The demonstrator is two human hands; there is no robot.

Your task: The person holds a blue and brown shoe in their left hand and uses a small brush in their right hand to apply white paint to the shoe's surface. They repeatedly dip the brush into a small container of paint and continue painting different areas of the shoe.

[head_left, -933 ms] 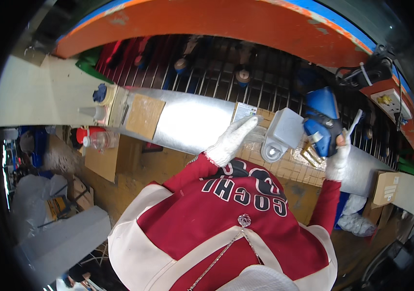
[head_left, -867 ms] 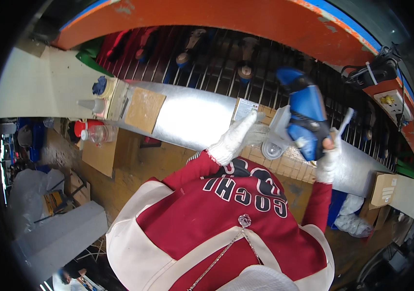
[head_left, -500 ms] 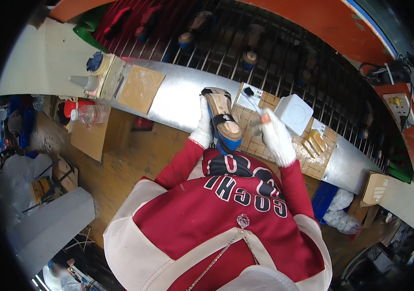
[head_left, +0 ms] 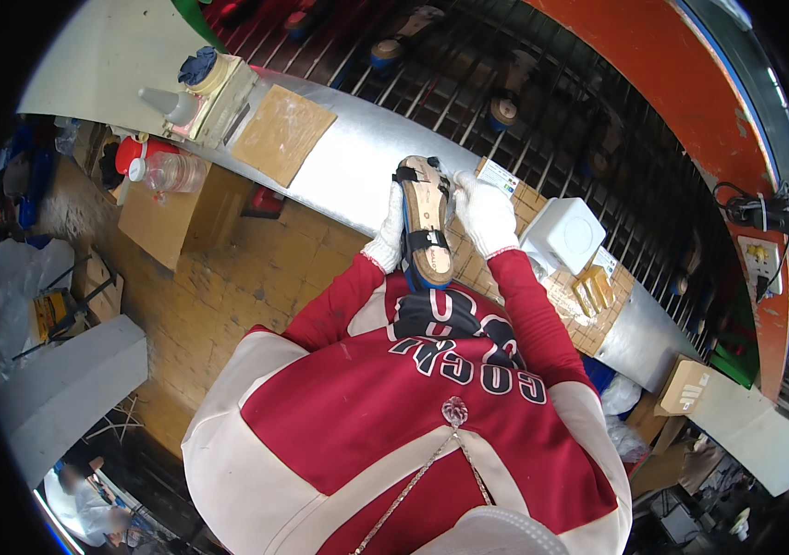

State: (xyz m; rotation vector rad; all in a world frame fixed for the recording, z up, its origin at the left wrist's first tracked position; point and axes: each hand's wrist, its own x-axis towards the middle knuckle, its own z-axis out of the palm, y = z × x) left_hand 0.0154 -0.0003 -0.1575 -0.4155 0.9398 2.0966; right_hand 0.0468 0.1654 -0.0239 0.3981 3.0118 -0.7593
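Observation:
A sandal (head_left: pixel 427 211) on a blue shoe last stands tilted in front of my chest, its beige insole toward me and dark straps across it. My left hand (head_left: pixel 389 236), in a white knitted glove, is closed along its left side, with the fingers partly hidden behind it. My right hand (head_left: pixel 487 217), gloved too with bare fingertips, is closed at the sandal's upper right edge. The small brush it carried a moment earlier is mostly hidden there, between the hand and the sandal. A white plastic container (head_left: pixel 564 235) stands right of my right hand.
Yellowish blocks (head_left: pixel 594 290) lie on a grid-patterned board (head_left: pixel 535 205) on the metal bench (head_left: pixel 357 139). A brown board (head_left: pixel 283 135) lies to the left. Beyond the bench, a rack of metal bars (head_left: pixel 468 88) carries several shoes. A plastic bottle (head_left: pixel 174 172) sits atop a cardboard box at left.
My right hand has moved left with the brush, from beside the white container to the sandal's edge. The sandal has turned more upright. The whole view has shifted slightly.

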